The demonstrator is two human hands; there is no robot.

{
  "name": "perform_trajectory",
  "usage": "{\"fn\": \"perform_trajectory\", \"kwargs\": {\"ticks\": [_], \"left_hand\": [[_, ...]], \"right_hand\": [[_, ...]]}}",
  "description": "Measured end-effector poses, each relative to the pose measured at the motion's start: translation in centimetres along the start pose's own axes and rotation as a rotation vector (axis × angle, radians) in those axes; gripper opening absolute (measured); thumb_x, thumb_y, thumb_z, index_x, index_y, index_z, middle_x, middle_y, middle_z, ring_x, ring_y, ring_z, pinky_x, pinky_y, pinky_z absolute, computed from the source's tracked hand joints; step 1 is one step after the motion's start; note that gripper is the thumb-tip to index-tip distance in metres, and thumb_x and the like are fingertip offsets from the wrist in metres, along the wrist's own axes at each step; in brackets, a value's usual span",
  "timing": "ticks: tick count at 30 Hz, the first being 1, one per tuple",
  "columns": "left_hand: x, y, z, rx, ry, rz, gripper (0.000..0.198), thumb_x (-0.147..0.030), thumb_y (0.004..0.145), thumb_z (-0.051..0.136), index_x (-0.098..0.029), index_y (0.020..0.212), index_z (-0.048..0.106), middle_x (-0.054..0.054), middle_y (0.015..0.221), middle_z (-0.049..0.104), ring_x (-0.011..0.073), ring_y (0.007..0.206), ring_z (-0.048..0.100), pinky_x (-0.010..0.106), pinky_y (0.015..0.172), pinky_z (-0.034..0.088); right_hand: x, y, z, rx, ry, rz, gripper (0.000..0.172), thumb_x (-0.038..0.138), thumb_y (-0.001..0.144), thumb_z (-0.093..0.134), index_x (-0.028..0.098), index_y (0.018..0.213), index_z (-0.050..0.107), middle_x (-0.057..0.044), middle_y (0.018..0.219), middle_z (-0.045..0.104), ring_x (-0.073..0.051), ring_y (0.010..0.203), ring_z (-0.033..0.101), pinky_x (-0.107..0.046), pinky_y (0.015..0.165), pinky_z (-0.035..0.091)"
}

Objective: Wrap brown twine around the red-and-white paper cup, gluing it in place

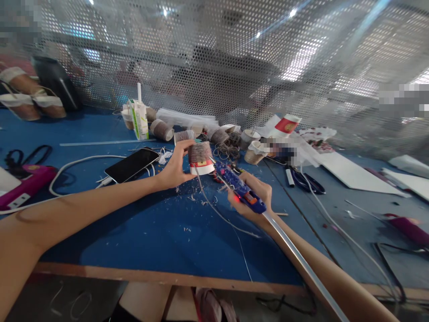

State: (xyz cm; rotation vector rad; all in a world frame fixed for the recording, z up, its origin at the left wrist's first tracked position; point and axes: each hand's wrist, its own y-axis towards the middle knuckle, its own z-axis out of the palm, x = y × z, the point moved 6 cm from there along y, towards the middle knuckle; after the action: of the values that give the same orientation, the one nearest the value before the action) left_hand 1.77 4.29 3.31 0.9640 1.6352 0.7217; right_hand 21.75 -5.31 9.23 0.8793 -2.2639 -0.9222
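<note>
My left hand (176,166) is closed round a paper cup (200,157), holding it above the table. Brownish cord winds round most of the cup, while a red printed band and a white rim show at its lower end. A loose end of the cord (214,208) trails from the cup toward the right. In my right hand (256,195) is a blue hot glue gun (241,187), its nozzle close to the cup's right side. A long clear glue stick (303,264) sticks out of the gun's back, and a red light glows near the grip.
A phone (132,164) with a white cable lies left of my hand, beside a magenta power strip (28,185). Behind stand a drink carton (138,118) and several cord-wrapped cups (161,129). Scissors (308,180) and white boards (360,174) lie right. A perforated metal screen (214,58) borders the back.
</note>
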Motion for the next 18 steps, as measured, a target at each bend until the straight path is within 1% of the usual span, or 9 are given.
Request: {"fn": "perform_trajectory", "kwargs": {"ticks": [3,6,9,14,18], "left_hand": [[-0.13,0.19,-0.43,-0.047,0.099,0.005,0.084,-0.021,0.063,0.084,-0.023,0.135,0.040,0.012,0.130,0.048,0.0318,0.125,0.051,0.055,0.110,0.046],[-0.38,0.31,-0.60,-0.064,0.131,0.020,0.084,-0.022,0.061,0.085,-0.022,0.133,0.042,0.012,0.128,0.049,0.0318,0.123,0.052,0.054,0.110,0.046],[-0.50,0.31,-0.47,-0.043,0.109,0.002,0.084,-0.024,0.064,0.083,-0.022,0.136,0.040,0.012,0.129,0.048,0.0307,0.123,0.051,0.052,0.107,0.049],[-0.61,0.20,-0.39,-0.021,0.123,-0.064,0.091,-0.016,0.066,0.078,-0.024,0.145,0.033,0.013,0.132,0.044,0.0303,0.127,0.048,0.048,0.105,0.051],[-0.54,0.11,-0.27,0.015,0.142,-0.090,0.089,-0.012,0.065,0.075,-0.025,0.145,0.036,0.010,0.125,0.044,0.0274,0.119,0.051,0.049,0.107,0.050]], "right_hand": [[0.27,0.04,0.22,0.017,0.025,-0.012,0.019,0.021,0.071,0.065,0.026,0.070,0.046,0.003,0.060,0.054,-0.014,0.049,0.051,-0.030,0.048,0.044],[0.18,-0.02,0.38,0.024,0.027,0.003,0.016,0.023,0.074,0.064,0.026,0.070,0.048,0.002,0.060,0.058,-0.015,0.049,0.053,-0.031,0.048,0.046],[-0.05,-0.24,0.65,0.040,0.012,-0.015,0.013,0.028,0.074,0.063,0.028,0.072,0.050,0.001,0.061,0.060,-0.016,0.048,0.055,-0.032,0.047,0.047],[-0.19,-0.51,0.64,0.016,0.020,-0.071,0.010,0.025,0.076,0.062,0.031,0.080,0.055,0.002,0.065,0.065,-0.018,0.050,0.059,-0.033,0.045,0.049],[0.18,-0.45,0.34,-0.018,0.018,-0.132,0.017,0.023,0.076,0.064,0.032,0.090,0.058,0.001,0.071,0.067,-0.018,0.053,0.063,-0.033,0.046,0.051]]}}
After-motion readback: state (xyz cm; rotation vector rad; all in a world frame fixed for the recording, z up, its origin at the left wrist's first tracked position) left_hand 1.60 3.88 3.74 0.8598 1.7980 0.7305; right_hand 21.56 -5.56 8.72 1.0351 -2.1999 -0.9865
